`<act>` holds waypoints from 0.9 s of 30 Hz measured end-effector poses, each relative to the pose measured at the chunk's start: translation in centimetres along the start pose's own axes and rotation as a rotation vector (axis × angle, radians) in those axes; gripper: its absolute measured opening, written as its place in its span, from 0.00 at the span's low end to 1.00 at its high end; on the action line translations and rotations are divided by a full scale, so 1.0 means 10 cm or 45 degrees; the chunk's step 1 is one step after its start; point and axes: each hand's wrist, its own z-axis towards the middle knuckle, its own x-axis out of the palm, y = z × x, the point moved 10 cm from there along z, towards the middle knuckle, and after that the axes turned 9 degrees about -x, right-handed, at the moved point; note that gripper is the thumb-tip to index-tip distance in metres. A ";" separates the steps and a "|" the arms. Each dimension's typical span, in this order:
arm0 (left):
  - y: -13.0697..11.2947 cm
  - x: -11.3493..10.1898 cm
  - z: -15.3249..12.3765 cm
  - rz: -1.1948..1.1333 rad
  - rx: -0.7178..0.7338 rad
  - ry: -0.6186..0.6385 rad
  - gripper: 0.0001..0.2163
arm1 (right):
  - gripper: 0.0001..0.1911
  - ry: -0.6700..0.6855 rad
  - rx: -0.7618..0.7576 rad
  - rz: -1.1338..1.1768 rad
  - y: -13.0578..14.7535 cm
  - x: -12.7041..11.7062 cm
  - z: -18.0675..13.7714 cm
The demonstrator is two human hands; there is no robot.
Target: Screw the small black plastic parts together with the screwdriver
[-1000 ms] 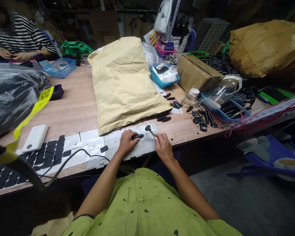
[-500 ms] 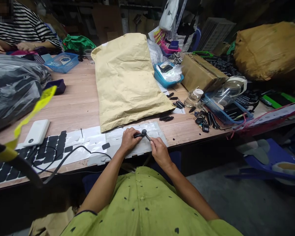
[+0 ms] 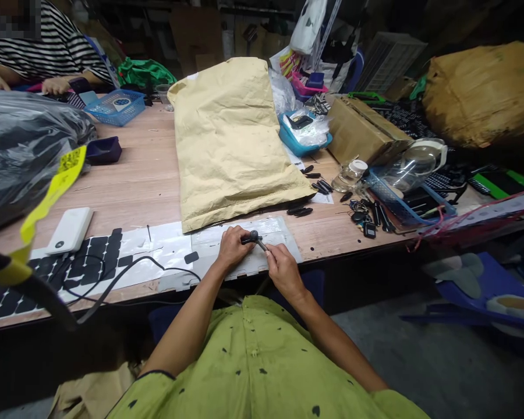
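Observation:
My left hand (image 3: 233, 248) is closed around a small black part (image 3: 246, 239) over the near edge of the table. In my right hand (image 3: 283, 266) is a short grey rod (image 3: 262, 245), gripped between thumb and fingers. A dark round knob (image 3: 254, 235) sits at the rod's upper end and meets the black part; whether the two are joined, I cannot tell. Beneath both hands lies a pale plastic-covered sheet (image 3: 283, 233). A large tan paper bag (image 3: 236, 139) lies just beyond them.
On the left are a white power bank (image 3: 70, 230), a black cable (image 3: 133, 263) and dark panels (image 3: 102, 256). Black pieces (image 3: 322, 186), a glass jar (image 3: 348, 176) and a blue basket (image 3: 414, 201) stand right. A co-worker in a striped top (image 3: 70, 49) sits at far left.
The knob and rod have tilted slightly between my hands, which stay in nearly the same place. The co-worker's hand has shifted. The whole view has moved a little.

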 end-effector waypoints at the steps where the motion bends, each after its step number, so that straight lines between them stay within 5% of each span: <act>1: 0.00 0.00 0.00 -0.003 -0.001 -0.001 0.06 | 0.17 -0.024 -0.006 -0.013 -0.03 -0.04 0.01; 10: 0.01 0.01 -0.01 -0.032 0.065 0.030 0.07 | 0.12 -0.094 0.115 -0.621 -0.52 -0.28 0.09; 19: 0.05 -0.02 0.03 0.009 0.103 0.018 0.17 | 0.10 -0.138 0.095 -0.759 -0.52 -0.16 0.10; 24: -0.22 -0.11 -0.52 -0.106 0.316 0.027 0.16 | 0.11 -0.129 0.084 -0.747 -0.53 -0.12 0.11; 27: -0.28 0.11 -1.01 -0.229 0.394 0.310 0.14 | 0.11 -0.140 0.081 -0.747 -0.53 -0.12 0.11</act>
